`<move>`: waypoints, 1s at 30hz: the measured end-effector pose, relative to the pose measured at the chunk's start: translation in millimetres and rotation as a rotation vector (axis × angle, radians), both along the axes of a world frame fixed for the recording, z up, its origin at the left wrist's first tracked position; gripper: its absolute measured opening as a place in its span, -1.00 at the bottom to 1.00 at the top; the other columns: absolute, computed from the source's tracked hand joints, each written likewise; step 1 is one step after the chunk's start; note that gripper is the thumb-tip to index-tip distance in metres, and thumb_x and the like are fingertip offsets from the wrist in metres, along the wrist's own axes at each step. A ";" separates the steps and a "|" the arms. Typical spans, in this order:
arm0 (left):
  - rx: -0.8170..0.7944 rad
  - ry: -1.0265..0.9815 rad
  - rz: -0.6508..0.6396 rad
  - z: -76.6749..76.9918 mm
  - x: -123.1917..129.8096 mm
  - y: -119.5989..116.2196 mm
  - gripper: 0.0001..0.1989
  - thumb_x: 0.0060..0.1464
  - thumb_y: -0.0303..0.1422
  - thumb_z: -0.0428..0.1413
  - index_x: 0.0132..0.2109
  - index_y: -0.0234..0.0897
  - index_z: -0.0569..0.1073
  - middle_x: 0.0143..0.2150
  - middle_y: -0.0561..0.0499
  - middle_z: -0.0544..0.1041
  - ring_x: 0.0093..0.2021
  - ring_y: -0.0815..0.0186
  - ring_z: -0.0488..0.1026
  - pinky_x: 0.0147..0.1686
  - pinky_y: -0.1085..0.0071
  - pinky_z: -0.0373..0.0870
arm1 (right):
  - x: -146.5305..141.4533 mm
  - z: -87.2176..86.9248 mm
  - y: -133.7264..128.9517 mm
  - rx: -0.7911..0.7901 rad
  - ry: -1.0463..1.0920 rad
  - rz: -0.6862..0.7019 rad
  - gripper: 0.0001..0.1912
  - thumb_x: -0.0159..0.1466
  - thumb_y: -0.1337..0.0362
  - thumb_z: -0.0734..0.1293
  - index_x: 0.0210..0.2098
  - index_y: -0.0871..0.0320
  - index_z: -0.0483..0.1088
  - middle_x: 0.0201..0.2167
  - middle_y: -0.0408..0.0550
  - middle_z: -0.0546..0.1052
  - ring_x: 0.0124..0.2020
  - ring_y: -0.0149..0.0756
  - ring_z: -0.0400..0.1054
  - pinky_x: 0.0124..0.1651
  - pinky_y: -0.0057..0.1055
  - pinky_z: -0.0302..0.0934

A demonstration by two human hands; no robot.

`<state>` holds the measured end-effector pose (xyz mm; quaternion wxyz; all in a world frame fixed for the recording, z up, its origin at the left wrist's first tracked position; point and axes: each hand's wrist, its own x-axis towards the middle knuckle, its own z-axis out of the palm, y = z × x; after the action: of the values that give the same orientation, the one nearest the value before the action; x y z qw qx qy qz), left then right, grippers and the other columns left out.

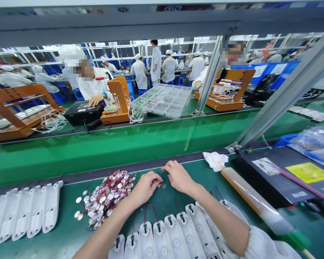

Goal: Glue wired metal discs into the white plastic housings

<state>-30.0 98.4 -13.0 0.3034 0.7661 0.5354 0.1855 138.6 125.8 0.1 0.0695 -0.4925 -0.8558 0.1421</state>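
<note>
On black box [280, 187], "RH-" lettering [299, 194]; left hand [148, 186], right hand [179, 177]: can't tell grip.

We stretch our bare left forearm [112, 225] and bare right forearm [221, 221] forward and inward, a loose white fabric sleeve [267, 246] ending near the right elbow; our ungloved left hand [147, 185] curls with thumb and forefinger close together, while our ungloved right hand [179, 177] bends its fingers leftward just beside it, palms mostly hidden
</note>
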 end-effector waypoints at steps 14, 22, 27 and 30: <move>0.066 0.271 0.182 1.5 -24.2 0.4 -0.89 -0.09 -0.48 0.19 -0.36 -0.26 0.42 -0.36 0.05 0.36 -0.30 0.26 0.41 -0.26 0.38 0.30 | 12.7 0.8 -21.6 -0.093 0.000 0.032 -0.94 0.16 0.32 0.32 -0.36 0.19 0.38 -0.32 -0.14 0.39 -0.18 -0.32 0.25 -0.08 -0.23 0.13; 0.080 0.246 0.159 11.2 -15.4 -16.5 -0.88 0.02 -0.56 0.05 -0.35 -0.28 0.43 -0.32 -0.02 0.42 -0.24 0.21 0.39 -0.20 0.33 0.28 | 17.1 5.8 -25.1 0.036 0.184 -0.054 -0.86 0.16 0.43 0.29 -0.29 0.13 0.41 -0.30 -0.12 0.44 -0.21 -0.30 0.24 -0.16 -0.32 0.13; 0.089 0.096 0.116 31.1 5.8 -41.8 -0.89 0.06 -0.53 0.05 -0.36 -0.26 0.42 -0.44 0.11 0.45 -0.43 0.40 0.40 -0.37 0.53 0.30 | 6.9 17.1 -58.0 0.181 0.332 0.017 -0.87 0.19 0.42 0.26 -0.29 0.09 0.38 -0.34 -0.17 0.45 -0.26 -0.35 0.25 -0.19 -0.39 0.12; 0.148 0.011 0.133 36.5 18.4 -63.7 -0.88 0.00 -0.56 0.06 -0.40 -0.28 0.41 -0.48 0.10 0.44 -0.47 0.41 0.38 -0.44 0.54 0.29 | 4.1 16.9 -81.1 0.295 0.383 0.032 -0.84 0.23 0.45 0.17 -0.42 0.13 0.32 -0.46 -0.15 0.40 -0.38 -0.36 0.21 -0.30 -0.39 0.10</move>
<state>-11.6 34.7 23.4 0.2301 0.7501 0.5717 0.2398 142.6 44.6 17.0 0.2993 -0.4274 -0.8463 0.1075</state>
